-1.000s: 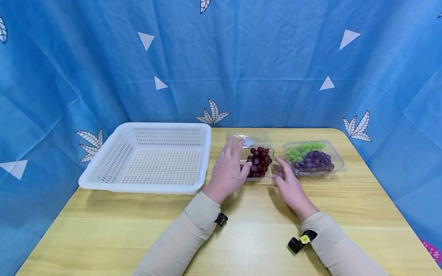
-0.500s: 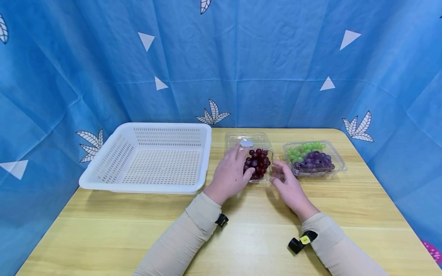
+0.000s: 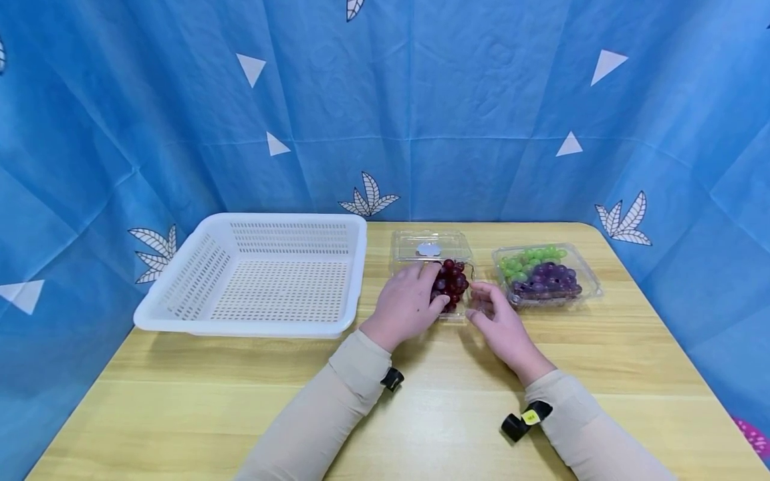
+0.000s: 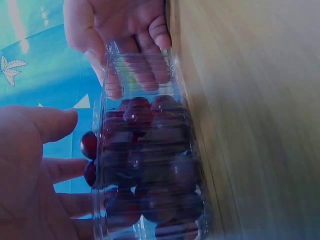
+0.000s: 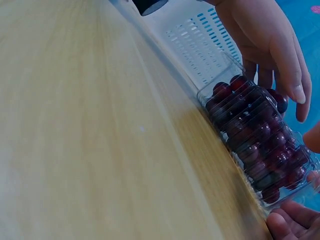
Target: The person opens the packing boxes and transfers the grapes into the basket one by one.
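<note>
Dark red grapes (image 3: 455, 282) lie in a clear plastic clamshell box (image 3: 452, 318) whose lid (image 3: 442, 244) is folded back. My left hand (image 3: 404, 304) reaches over the box's left side, its fingers at the grapes. In the left wrist view its fingers (image 4: 67, 170) extend toward the bunch, thumb spread away. In the right wrist view the fingertips go down behind the box rim, partly hidden. My right hand (image 3: 502, 327) holds the right end of the box, thumb and fingers curved about that end. Its fingers (image 4: 145, 80) show through the plastic in the left wrist view.
A white perforated basket (image 3: 355, 280) stands on the wooden table (image 3: 457, 414) to the left. On the right is another clear box (image 3: 592, 280) with green grapes (image 3: 529, 260) and purple grapes (image 3: 547, 280). A blue curtain (image 3: 469, 100) hangs behind the table.
My left hand has moved slightly right and lowered over the grapes, its fingers now at the bunch. The open box has shifted a little to the left. My right hand has barely moved.
</note>
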`<state>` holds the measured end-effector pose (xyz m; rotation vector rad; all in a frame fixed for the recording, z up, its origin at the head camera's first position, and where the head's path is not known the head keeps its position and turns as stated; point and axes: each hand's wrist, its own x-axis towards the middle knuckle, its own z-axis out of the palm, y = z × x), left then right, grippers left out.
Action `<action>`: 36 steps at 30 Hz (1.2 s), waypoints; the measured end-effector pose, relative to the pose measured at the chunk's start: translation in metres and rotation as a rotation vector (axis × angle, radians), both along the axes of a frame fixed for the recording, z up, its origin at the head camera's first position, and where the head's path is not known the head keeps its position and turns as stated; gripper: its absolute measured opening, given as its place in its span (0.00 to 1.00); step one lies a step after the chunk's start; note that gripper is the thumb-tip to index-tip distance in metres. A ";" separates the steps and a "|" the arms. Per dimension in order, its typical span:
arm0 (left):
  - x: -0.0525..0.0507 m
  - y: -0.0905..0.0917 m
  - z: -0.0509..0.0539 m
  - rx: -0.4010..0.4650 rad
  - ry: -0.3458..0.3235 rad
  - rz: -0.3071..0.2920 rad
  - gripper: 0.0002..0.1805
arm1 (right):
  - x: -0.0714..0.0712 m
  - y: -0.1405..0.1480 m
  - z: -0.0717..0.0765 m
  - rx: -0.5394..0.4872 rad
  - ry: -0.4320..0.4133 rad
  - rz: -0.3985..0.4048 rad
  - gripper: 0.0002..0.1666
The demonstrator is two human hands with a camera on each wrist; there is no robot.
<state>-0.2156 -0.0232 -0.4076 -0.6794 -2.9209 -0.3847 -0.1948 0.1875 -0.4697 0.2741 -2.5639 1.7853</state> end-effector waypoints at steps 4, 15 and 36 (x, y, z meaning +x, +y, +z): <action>-0.004 0.006 0.000 -0.022 -0.043 0.014 0.39 | -0.001 0.000 -0.001 -0.003 0.007 0.000 0.32; -0.014 0.015 -0.001 -0.060 -0.154 0.070 0.49 | 0.000 0.001 -0.001 -0.012 0.001 0.008 0.32; -0.023 0.026 -0.004 -0.031 -0.221 0.102 0.52 | 0.000 0.001 -0.001 -0.018 -0.009 0.015 0.32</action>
